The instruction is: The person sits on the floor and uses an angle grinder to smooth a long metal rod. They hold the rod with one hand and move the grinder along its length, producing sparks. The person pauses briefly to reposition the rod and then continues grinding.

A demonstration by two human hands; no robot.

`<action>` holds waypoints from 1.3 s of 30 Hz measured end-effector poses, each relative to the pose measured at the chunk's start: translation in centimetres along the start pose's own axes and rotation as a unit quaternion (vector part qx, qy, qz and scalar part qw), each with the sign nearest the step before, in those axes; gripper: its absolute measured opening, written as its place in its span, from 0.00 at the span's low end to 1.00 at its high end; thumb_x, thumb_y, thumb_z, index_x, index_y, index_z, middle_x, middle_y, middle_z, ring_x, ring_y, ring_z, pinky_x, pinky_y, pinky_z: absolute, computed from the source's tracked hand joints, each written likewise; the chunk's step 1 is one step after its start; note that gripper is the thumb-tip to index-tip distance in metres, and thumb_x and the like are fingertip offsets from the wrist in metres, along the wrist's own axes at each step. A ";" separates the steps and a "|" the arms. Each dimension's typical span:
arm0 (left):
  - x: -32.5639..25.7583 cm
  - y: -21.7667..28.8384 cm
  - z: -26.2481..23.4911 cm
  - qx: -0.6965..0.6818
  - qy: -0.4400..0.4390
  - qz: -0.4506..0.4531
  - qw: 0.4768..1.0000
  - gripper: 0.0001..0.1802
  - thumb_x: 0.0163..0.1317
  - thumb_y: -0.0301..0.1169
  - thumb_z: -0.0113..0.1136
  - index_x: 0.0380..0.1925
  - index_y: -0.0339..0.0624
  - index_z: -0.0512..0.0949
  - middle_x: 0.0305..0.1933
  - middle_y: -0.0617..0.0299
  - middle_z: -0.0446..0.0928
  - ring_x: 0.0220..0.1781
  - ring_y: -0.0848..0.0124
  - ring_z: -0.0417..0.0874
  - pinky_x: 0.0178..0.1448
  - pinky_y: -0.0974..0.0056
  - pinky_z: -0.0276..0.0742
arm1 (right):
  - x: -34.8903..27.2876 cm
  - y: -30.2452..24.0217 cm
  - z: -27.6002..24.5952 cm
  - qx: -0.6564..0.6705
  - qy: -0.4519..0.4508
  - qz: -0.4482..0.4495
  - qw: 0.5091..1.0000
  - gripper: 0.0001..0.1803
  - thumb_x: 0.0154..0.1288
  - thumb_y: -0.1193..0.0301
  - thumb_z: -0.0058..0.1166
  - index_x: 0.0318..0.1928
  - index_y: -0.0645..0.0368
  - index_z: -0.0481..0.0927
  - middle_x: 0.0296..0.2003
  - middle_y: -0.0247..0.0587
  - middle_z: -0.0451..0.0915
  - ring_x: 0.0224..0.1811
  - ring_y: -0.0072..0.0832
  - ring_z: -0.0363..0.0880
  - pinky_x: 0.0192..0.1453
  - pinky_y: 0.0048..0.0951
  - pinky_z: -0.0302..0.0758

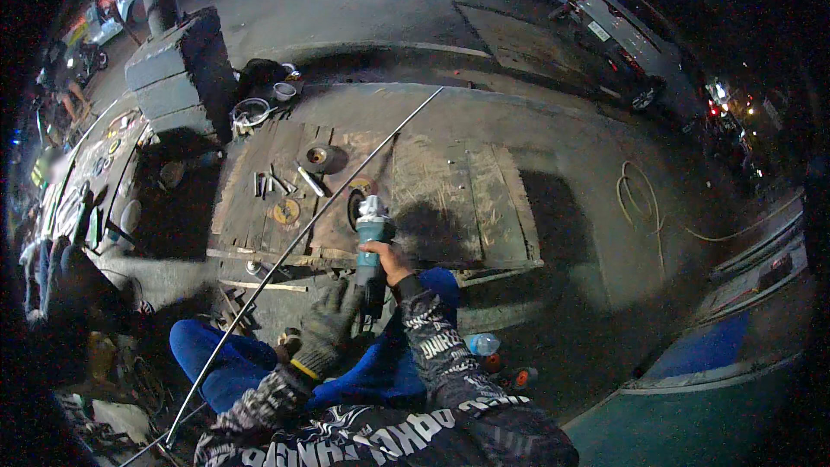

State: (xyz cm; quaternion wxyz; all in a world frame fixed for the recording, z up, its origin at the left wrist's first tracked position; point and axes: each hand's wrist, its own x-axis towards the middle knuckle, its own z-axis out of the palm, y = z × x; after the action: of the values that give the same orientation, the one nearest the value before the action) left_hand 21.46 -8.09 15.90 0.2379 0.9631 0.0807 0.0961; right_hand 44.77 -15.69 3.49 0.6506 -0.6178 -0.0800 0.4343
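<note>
My right hand (391, 261), bare, is wrapped round the teal body of an angle grinder (372, 232). The grinder's dark disc (354, 207) stands on edge over a low wooden board table (441, 207). My left hand (328, 329), in a grey knit glove with a yellow cuff, lies beside the grinder's rear end. Its fingers stretch forward along the tool; whether they touch it is unclear. A long thin metal rod (281, 261) runs diagonally across the table and past my left knee, just left of the disc. Neither hand is on the rod.
Short metal pieces (275, 182), a flat round disc (285, 210) and a round container (320, 157) lie on the boards. A concrete block (177, 78) with a post stands back left. A person (65, 82) is at far left, parked vehicles (627, 35) back right, a hose (640, 195) right.
</note>
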 end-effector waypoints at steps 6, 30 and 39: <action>5.9 -0.3 1.8 0.064 -0.062 0.090 0.992 0.32 0.58 0.29 0.63 0.65 0.43 0.70 0.65 0.36 0.69 0.45 0.42 0.82 0.39 0.49 0.82 | 3.7 1.2 0.3 -0.022 -0.037 -0.062 0.997 0.14 0.61 0.59 0.62 0.38 0.57 0.87 0.39 0.33 0.84 0.44 0.28 0.80 0.55 0.32 0.74; -10.9 -8.9 -8.6 0.026 0.035 -0.186 0.982 0.32 0.61 0.42 0.66 0.64 0.45 0.73 0.63 0.48 0.76 0.62 0.48 0.78 0.62 0.50 0.76 | 1.0 0.2 -4.9 0.081 0.118 -0.099 0.985 0.30 0.57 0.53 0.64 0.58 0.53 0.80 0.60 0.42 0.75 0.60 0.45 0.73 0.66 0.48 0.69; -17.5 -13.7 -6.7 0.240 0.053 -0.218 0.944 0.19 0.61 0.43 0.61 0.49 0.46 0.81 0.57 0.52 0.79 0.65 0.52 0.75 0.70 0.46 0.65 | 2.3 -1.8 -3.4 0.243 0.180 0.008 0.953 0.25 0.56 0.54 0.66 0.50 0.53 0.81 0.51 0.40 0.79 0.51 0.40 0.79 0.57 0.48 0.76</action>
State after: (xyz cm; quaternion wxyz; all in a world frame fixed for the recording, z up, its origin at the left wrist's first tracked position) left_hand 1.51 3.36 12.70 0.0099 0.9442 0.3217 0.0706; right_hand 49.21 -16.40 3.35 0.7809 -0.5098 0.1515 0.3277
